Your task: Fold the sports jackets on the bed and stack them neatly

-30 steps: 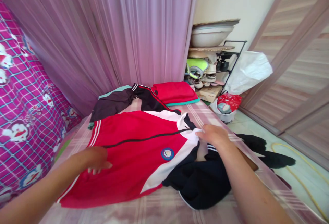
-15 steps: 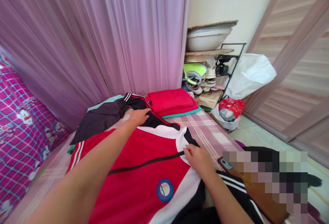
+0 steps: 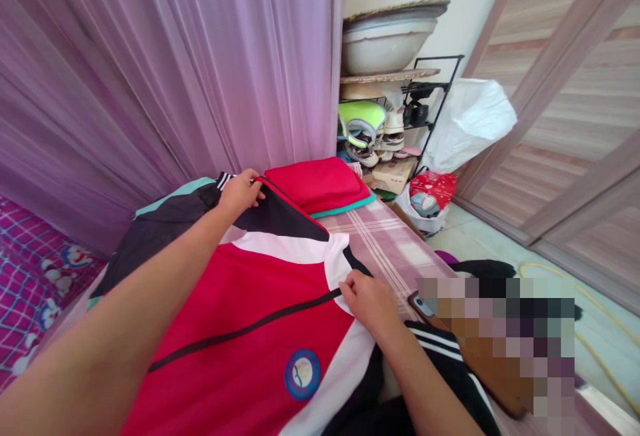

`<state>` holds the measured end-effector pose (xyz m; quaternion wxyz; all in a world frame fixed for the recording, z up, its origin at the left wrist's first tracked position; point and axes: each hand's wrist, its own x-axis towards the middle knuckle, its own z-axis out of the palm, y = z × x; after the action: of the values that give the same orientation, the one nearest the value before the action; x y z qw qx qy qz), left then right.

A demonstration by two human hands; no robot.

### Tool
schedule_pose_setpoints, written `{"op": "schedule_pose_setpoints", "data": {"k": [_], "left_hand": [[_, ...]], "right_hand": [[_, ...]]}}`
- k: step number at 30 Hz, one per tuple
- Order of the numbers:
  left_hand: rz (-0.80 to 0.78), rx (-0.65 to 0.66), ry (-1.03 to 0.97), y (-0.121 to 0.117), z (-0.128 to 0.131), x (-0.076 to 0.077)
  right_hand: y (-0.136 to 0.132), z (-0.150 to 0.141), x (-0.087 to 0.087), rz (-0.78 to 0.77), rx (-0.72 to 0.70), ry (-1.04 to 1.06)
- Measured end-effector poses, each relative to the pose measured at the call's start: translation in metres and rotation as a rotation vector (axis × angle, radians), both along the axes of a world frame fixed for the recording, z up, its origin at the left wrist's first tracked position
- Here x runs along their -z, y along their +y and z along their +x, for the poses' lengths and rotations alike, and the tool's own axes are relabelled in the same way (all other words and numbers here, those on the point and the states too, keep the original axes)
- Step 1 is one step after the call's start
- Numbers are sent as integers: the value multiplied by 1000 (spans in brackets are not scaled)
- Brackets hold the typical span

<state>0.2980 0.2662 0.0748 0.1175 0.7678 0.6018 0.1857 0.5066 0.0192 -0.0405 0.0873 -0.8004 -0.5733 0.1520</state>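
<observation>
A red, white and black track jacket (image 3: 260,329) with a round blue badge lies spread on the checked bed sheet (image 3: 390,249). My left hand (image 3: 241,191) reaches far across it, its fingers pinched on the black sleeve edge near the folded red garment (image 3: 315,183). Close to me, my right hand (image 3: 367,299) is closed on the jacket's white collar at the top of the black zip. A black garment with white stripes (image 3: 440,369) lies under my right forearm.
A purple curtain (image 3: 175,76) hangs behind the bed. A shoe rack (image 3: 395,123) with a basin on top stands at the back right, with a white plastic bag (image 3: 470,123) and a red bag (image 3: 433,189) beside it. Wooden sliding doors (image 3: 575,123) are at right.
My left hand has gone from the jacket's hem up to the far black sleeve and taken hold of it. My right hand has stayed at the collar. The view has swung right.
</observation>
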Motion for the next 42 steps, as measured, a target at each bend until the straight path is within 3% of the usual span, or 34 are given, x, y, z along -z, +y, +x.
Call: {"op": "schedule_pose_setpoints", "data": {"k": [2,5,8,11,14,17,19,21,23,27,30,32,35,37,42], "left_hand": [[41,-48,-76,3,11,-1],[72,-87,33,-3,24,14],[20,-70,128,-24,28,35],[135,1,107,-55,28,55],[253,273,146,-85,38,73],[112,696,242,-103,58,92],[32,851,264,-107,70,105],[19,814,298,-106,78,118],[19,684,351,-103,79,129],[13,530,388,-98,75,143],[-1,477,397,-98,75,148],[-8,462,398,-100,75,148],[15,447,397,-104,77,148],[30,439,401,-107,78,147],[41,435,400,-109,78,146]], "right_hand": [[0,-3,-2,-4,23,18],[-1,0,-6,8,27,54],[-2,15,-14,22,48,86],[-6,41,-22,23,126,78],[-11,63,-27,-2,156,80],[-15,74,-29,-99,95,162],[-17,78,-27,-129,29,260],[-20,86,-22,-101,-3,396],[-24,97,-16,-81,-5,543],[-30,112,-7,-194,-59,672],[-26,103,-4,-232,-112,712],[-19,87,-3,-150,-107,731],[-6,61,-3,60,-42,669],[-1,46,-5,119,-1,566],[-1,31,-18,-5,31,361]]}}
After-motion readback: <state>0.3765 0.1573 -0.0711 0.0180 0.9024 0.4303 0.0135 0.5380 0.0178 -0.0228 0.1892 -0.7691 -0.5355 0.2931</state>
